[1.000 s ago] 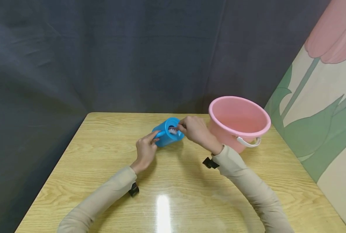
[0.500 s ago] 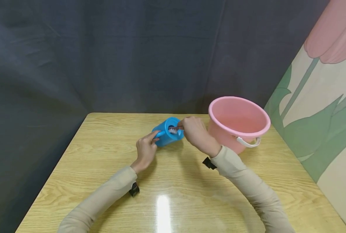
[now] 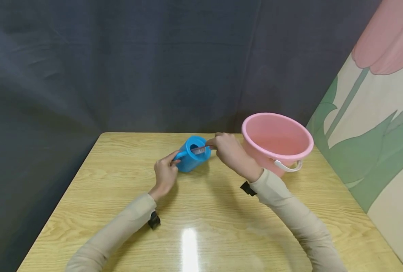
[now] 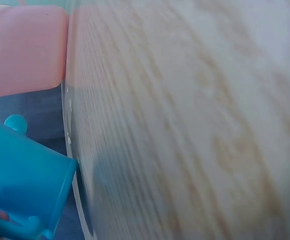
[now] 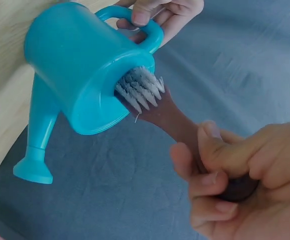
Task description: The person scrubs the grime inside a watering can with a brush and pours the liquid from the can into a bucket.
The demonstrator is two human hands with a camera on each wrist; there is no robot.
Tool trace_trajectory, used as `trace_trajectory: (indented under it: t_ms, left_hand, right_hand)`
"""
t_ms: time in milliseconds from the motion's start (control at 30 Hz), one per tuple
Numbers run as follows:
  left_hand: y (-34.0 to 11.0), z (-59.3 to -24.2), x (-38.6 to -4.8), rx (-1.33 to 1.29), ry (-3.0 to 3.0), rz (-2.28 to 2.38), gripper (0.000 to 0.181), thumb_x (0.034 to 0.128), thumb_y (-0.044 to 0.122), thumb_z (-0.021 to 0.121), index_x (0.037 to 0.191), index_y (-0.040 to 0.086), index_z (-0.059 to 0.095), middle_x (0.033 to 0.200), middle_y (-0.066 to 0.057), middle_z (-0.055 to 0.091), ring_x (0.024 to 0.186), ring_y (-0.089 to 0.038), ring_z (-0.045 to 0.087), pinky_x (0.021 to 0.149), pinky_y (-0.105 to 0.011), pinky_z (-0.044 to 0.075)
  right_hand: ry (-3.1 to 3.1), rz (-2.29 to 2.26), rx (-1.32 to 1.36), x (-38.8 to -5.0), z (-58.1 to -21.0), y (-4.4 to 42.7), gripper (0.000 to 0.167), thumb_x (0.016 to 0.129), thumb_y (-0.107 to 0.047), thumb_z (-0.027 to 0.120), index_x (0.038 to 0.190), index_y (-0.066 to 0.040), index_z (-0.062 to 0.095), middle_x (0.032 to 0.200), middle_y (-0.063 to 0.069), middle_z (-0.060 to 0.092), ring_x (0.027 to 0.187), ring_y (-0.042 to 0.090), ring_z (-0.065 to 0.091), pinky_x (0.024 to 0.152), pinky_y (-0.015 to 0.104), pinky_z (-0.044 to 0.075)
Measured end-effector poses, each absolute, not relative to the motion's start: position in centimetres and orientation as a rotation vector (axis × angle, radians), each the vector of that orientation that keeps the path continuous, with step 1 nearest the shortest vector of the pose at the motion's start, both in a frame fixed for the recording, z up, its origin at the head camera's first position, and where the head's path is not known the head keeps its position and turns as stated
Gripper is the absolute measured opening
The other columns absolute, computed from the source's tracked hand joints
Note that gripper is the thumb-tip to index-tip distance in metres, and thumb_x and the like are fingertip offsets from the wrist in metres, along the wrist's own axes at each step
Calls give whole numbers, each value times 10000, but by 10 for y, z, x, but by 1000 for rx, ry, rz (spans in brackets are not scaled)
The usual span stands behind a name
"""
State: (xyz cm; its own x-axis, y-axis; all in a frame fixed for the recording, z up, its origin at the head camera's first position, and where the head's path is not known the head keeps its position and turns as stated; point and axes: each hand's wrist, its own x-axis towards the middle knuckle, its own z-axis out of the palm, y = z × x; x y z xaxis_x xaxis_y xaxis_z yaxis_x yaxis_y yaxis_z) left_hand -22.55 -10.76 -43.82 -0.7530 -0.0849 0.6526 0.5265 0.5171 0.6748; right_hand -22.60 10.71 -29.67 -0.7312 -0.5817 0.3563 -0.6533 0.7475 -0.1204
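At 1 can (image 5: pixel 77 62), 1 brush (image 5: pixel 171 119) (brn)

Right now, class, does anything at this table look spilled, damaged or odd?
One small oddity: on the brush, a single bristle strays from the tufts. The watering can is tilted, but the left hand holds its handle, so that looks deliberate. Pale spots along the table edge might be drops; I can't tell.

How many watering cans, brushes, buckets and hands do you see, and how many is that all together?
Blue watering can: 1
Brown brush: 1
Pink bucket: 1
Left hand and right hand: 2
Total: 5
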Motion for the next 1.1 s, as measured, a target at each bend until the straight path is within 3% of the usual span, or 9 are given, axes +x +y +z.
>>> trace_trajectory:
  t_ms: [233,367,700,1100]
  left_hand:
    - [-108,-439,-226,-339,-2121,-1241,320,842,-156,674,1124,-18,735,997,-164,736,825,-268,729,729,-458,589]
    - [-108,-439,-226,-334,-2125,-1234,316,843,-148,678,1125,-16,735,994,-163,737,826,-268,728,729,-461,587]
    - [-106,-438,-223,-338,-2147,-1253,341,851,-170,646,1154,-30,716,1041,-179,724,863,-267,730,754,-435,591]
    - [-106,-437,-224,-347,-2145,-1239,363,846,-192,623,1159,-30,714,1044,-180,723,852,-263,732,747,-435,593]
  right_hand:
    - [-2758,380,917,-223,-297,106,92,902,-22,659,869,-69,731,681,16,531,616,195,489,526,332,416]
    - [-2743,350,909,-221,-300,105,45,920,-80,689,878,-69,701,703,13,552,623,195,525,520,338,441]
    - [-2639,368,933,-219,-307,107,240,903,37,650,725,-102,570,642,15,475,580,179,481,461,296,380]
    - [-2604,389,897,-220,-309,110,220,852,69,650,721,-101,600,649,17,487,598,188,491,465,319,393]
